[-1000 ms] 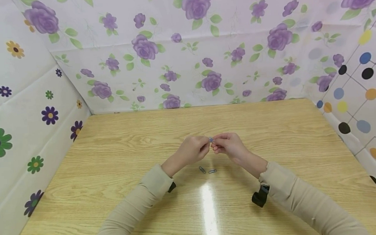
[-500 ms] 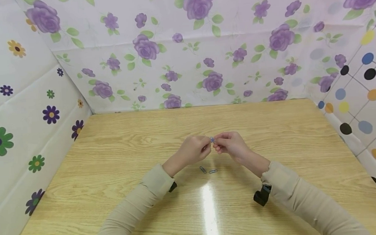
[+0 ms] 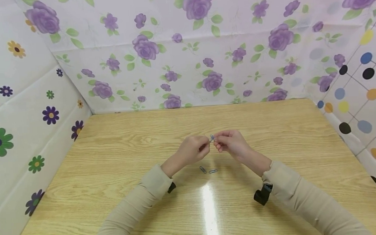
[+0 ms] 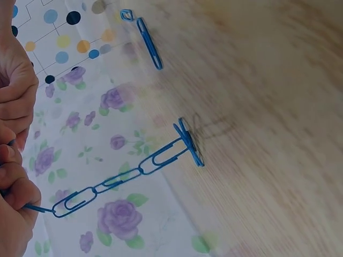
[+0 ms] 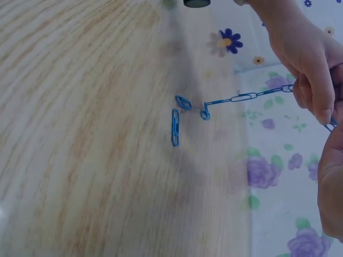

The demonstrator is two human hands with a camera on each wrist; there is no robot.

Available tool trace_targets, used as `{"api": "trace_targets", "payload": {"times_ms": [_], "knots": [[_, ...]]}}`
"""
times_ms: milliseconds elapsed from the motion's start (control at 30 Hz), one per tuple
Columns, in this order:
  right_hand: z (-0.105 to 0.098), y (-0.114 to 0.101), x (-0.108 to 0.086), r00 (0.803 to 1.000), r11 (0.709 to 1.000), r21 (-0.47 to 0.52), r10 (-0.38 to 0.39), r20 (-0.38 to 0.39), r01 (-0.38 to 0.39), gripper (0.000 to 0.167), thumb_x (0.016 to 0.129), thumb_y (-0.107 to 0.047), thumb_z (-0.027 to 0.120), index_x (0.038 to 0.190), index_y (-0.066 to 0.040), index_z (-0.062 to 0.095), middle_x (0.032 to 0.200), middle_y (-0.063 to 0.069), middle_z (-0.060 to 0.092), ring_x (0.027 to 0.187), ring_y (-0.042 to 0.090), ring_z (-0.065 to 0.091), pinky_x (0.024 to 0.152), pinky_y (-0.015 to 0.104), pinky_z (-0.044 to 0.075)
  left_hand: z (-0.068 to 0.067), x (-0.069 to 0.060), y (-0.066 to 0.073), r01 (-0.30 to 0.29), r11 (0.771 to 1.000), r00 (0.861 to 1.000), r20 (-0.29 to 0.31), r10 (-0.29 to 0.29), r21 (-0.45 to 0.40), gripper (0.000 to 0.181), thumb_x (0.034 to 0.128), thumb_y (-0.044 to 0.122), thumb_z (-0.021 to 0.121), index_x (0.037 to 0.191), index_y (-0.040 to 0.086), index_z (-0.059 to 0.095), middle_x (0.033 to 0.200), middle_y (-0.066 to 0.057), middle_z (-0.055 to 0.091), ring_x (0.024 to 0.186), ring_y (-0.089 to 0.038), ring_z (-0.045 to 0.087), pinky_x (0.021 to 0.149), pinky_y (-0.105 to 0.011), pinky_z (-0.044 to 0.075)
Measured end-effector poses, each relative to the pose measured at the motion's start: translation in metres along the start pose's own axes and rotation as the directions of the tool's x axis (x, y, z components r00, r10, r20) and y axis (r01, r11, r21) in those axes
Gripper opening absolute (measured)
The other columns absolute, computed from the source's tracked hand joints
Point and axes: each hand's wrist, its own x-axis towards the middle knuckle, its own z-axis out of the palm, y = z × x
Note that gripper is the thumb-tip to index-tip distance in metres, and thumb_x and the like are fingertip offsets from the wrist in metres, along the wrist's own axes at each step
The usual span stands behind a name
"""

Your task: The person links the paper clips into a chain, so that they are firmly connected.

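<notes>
My left hand pinches a chain of linked blue paper clips that hangs down from its fingers toward the table. Its lowest clips cross each other close to the wood; whether they touch it I cannot tell. Opposite, my right hand pinches a blue paper clip between thumb and forefinger, right beside the left fingertips. Fingers hide whether this clip is hooked to the chain. Below the hands, two loose blue paper clips lie on the table, one slanted clip and one nearly crosswise clip.
The wood-grain table is bounded by a floral sheet at the back and patterned sheets at left and right. A bright light reflection crosses the tabletop in front of the loose clips.
Both hands stay almost in place. The paper clip between the fingertips has turned and now sticks up higher, with more of it showing. The loose clips have not moved.
</notes>
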Motion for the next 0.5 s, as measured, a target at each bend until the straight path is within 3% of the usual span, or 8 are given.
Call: {"api": "trace_targets", "payload": {"times_ms": [133,367,500], "knots": [[0.0005,-0.0023,-0.0011,1.0,1.0,-0.004,-0.004,0.016,0.004,0.009,0.09,0.004,0.048,0.093,0.01,0.055,0.064,0.004,0.06,0.053,0.009,0.054,0.051,0.018,0.046,-0.0008,0.0002,0.0003,-0.001,1.0,1.0,-0.014,0.001,-0.005,0.016,0.0754,-0.006,0.054,0.064,0.006,0.052,0.053,0.001,0.045,0.046,-0.005,0.035,0.045,-0.013,0.028],[0.0031,-0.001,-0.0036,0.999,1.0,-0.027,0.006,0.037,-0.005,0.015,0.09,0.004,0.048,0.099,0.016,0.051,0.064,0.004,0.059,0.052,0.008,0.054,0.05,0.018,0.046,-0.0025,0.0,-0.0002,0.03,0.997,0.999,-0.022,-0.029,0.066,0.016,0.0735,-0.005,0.053,0.062,0.006,0.051,0.05,0.002,0.043,0.044,-0.004,0.032,0.043,-0.012,0.025],[0.0018,0.0,-0.0052,0.999,0.999,-0.051,0.0,0.036,0.002,0.018,0.091,0.003,0.048,0.101,0.017,0.051,0.065,0.003,0.059,0.052,0.009,0.053,0.051,0.019,0.046,-0.004,-0.0009,-0.0021,0.058,0.998,0.998,-0.004,-0.058,0.025,0.014,0.0747,-0.004,0.054,0.064,0.005,0.052,0.051,0.002,0.044,0.045,-0.004,0.034,0.043,-0.012,0.026]]}}
